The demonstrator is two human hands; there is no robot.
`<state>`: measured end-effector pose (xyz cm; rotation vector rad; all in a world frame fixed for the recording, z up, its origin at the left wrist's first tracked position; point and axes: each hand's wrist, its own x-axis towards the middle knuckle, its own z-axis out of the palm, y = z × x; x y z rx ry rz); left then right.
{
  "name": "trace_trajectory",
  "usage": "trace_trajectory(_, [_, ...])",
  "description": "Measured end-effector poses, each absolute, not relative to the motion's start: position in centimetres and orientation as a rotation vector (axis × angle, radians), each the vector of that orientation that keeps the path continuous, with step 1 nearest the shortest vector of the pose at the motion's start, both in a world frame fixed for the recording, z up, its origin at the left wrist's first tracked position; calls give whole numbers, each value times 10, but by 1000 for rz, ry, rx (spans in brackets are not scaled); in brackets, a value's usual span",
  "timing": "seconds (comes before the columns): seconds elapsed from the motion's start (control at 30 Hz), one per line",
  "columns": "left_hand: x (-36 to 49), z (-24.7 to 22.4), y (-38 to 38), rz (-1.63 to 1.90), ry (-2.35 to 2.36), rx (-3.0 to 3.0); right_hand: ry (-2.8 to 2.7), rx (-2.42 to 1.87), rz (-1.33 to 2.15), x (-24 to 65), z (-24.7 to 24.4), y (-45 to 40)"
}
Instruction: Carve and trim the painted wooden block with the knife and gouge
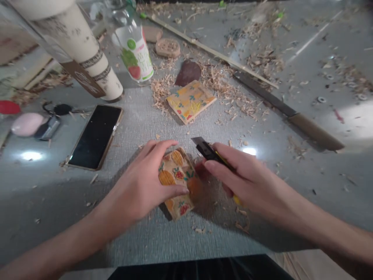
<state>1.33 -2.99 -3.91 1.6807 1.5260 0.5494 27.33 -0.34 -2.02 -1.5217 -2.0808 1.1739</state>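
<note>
My left hand grips a small wooden block painted with oranges, strawberries and green leaves. Its thumb lies across the front, while the fingers reach around the far left side. In my right hand is a black and yellow utility knife, its blade pointing up and left, just beyond the block's right edge and apart from it. A second painted wooden piece, with a similar fruit pattern, lies flat farther back. Behind that piece rests a dark reddish-brown scrap.
A phone lies left of the hands. Behind it stand a tall paper cup and a clear bottle. A long tool with a wooden handle and a thin stick lie at right and back. Wood shavings litter the table.
</note>
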Motion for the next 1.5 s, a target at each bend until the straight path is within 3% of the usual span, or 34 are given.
trace_trajectory(0.23, [35,-14,-24,1046,1188,796,-1790,-1290,1486,269,-18,6])
trace_trajectory(0.33, [54,-6,-27,1005,903,565,-1784,-1172,1518,277,-9,13])
trace_trajectory(0.7, [84,-34,-28,1173,985,474,-2211,-1187,463,299,-22,14])
trace_trajectory(1.1, [82,-36,-23,1154,1165,610,-2501,-1078,358,293,-24,-6])
trace_trajectory(1.5, [74,-48,-32,1206,1055,724,-2486,-1050,268,291,-25,-3])
